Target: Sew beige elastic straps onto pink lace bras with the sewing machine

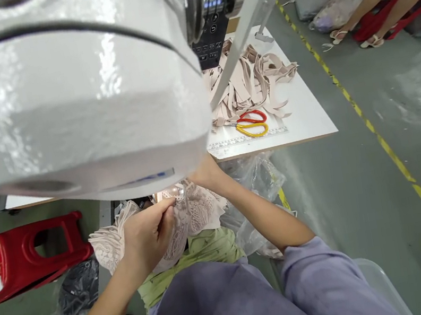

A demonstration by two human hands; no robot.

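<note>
My left hand (148, 233) is closed in a pinch on a piece of pale pink lace fabric (199, 210), just below the white sewing machine head (70, 89) that fills the upper left of the view. My right hand (202, 174) reaches up under the machine head. Its fingers are hidden behind the machine, and only the wrist and forearm show. The lace drapes over my lap onto a green cloth (195, 257).
On the white table (305, 120) lie a heap of beige straps (249, 78), red and yellow scissors (252, 122) and a ruler strip along the edge. A red stool (29, 257) stands at left. Clear plastic bags hang below the table. Another person's legs show at top right.
</note>
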